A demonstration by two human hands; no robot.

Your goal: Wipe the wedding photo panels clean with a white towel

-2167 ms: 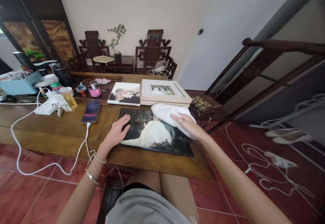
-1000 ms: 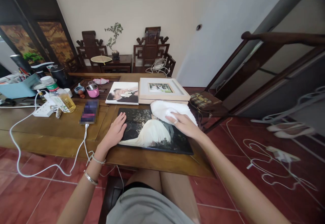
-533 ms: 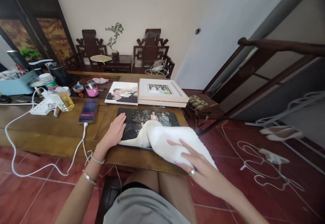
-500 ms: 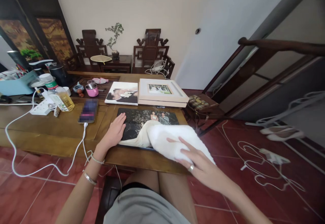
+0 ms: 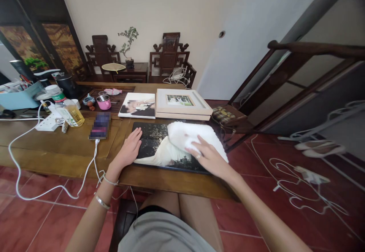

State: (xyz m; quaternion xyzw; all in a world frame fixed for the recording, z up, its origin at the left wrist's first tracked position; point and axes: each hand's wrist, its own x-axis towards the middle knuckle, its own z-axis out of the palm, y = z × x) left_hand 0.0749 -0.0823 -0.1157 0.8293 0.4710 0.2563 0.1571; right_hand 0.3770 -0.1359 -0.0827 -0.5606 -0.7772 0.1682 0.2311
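A dark photo print (image 5: 155,145) showing a white wedding dress lies flat at the near edge of the wooden table (image 5: 65,145). My left hand (image 5: 130,148) rests flat and open on the print's left edge. My right hand (image 5: 205,157) presses a white cloth (image 5: 188,136) onto the right half of the print, fingers spread over the cloth. The cloth hides the print's upper right part.
Behind the print lie a second photo canvas (image 5: 138,105) and a pale framed picture (image 5: 182,101). A phone (image 5: 99,125) on a white cable, a bottle (image 5: 70,112), a pink mug (image 5: 103,102) and a power strip (image 5: 48,122) sit left. A stool (image 5: 228,115) and loose cables (image 5: 299,176) lie right.
My right hand and the cloth swept from the print's far right down past its near right corner, then back up onto its right half. My left hand stayed put.
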